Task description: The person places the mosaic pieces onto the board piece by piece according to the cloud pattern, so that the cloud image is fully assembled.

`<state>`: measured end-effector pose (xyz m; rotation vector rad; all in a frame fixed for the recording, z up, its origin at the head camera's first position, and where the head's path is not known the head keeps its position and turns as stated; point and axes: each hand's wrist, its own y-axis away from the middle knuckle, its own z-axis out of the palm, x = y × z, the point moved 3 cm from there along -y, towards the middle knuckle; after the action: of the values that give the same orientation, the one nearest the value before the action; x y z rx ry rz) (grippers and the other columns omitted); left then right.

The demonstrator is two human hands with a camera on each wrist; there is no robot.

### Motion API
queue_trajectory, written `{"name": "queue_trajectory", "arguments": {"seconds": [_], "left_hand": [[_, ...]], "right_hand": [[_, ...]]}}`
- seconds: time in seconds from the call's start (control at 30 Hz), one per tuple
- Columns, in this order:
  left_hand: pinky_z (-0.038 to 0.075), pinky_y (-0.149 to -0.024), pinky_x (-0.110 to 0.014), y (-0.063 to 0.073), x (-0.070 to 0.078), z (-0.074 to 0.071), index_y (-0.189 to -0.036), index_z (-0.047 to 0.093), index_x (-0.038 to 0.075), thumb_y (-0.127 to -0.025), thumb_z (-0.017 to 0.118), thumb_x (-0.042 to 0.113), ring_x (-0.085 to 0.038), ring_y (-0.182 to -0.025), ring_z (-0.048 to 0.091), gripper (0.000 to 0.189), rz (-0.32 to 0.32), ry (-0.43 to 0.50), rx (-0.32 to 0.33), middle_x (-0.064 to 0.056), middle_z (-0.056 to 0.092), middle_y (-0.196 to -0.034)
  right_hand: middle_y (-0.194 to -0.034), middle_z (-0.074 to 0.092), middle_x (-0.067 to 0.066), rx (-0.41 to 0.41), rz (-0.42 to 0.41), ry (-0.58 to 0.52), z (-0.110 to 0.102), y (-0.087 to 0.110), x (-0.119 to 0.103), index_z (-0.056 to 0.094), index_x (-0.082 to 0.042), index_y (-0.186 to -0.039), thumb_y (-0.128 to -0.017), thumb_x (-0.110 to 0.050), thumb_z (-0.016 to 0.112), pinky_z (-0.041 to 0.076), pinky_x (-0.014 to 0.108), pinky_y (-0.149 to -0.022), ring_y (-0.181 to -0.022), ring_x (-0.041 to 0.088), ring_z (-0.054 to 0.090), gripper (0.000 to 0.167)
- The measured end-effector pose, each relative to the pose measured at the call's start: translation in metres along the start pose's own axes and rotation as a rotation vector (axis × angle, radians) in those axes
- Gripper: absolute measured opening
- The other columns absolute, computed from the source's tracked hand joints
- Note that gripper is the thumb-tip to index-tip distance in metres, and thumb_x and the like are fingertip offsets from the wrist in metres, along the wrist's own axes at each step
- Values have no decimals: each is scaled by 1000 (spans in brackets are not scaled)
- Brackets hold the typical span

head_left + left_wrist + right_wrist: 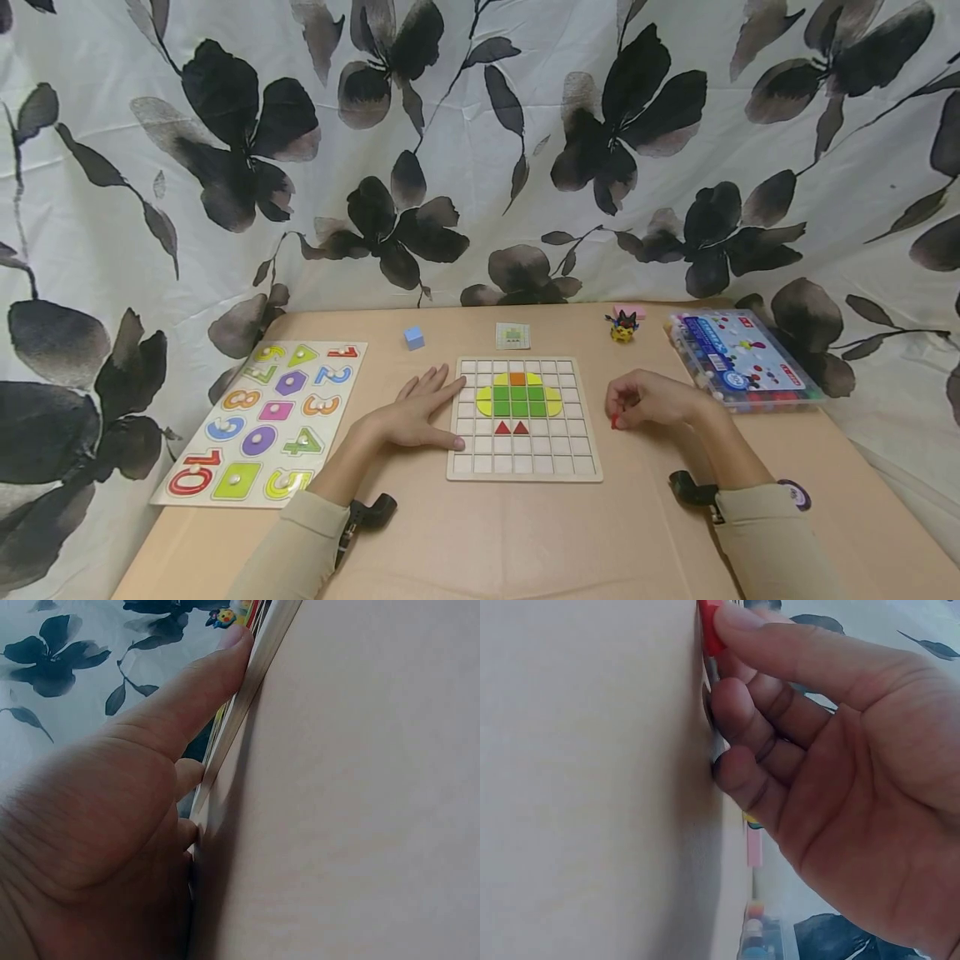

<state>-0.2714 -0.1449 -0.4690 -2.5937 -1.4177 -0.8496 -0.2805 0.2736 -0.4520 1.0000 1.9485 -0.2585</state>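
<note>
A white grid board (525,468) lies on the table with green, yellow and orange pieces fitted into a rounded pattern. Two red triangles (502,428) sit side by side a little below that pattern. My left hand (415,410) rests at the board's left edge, fingers spread, with the thumb along its lower left side. In the left wrist view the thumb touches the board's edge (251,690). To the right of the board, my right hand (651,400) pinches a small red piece (713,630) between thumb and fingers, low over the table. The fingers hide part of the piece.
On the left lies a number and shape puzzle board (258,408). A blue cube (414,337), a small pattern card (513,336) and a yellow-and-black figurine (622,327) stand along the back. A clear plastic case (750,358) is at the right, before a floral curtain (480,167).
</note>
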Motion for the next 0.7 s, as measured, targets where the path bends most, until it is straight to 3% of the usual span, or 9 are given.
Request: {"name": "queue_trajectory", "arguments": {"seconds": [0.33,0.53,0.7], "left_hand": [[-5,-131,-57,0,0,1,-168,19,25,-83,74,70,-34,-163,-9,111,6,0,6,-14,-4,-176],[-6,-131,-54,0,-1,1,-168,17,27,-82,74,71,-31,-163,-10,112,-1,-1,1,-12,-6,-176],[-5,-131,-57,0,0,1,-168,20,25,-83,74,69,-34,-163,-9,111,12,4,8,-15,-4,-176]], "right_hand": [[-90,70,7,169,-27,7,2,-8,-15,70,-8,-96,-94,-1,72,52,25,-64,-75,18,61,7],[-92,71,5,272,-60,14,5,-15,-29,74,-7,-101,-94,-3,73,54,23,-71,-82,19,63,9],[-96,74,7,310,-92,17,12,-22,-41,75,-2,-107,-93,-7,76,52,22,-74,-84,20,63,15]]}}
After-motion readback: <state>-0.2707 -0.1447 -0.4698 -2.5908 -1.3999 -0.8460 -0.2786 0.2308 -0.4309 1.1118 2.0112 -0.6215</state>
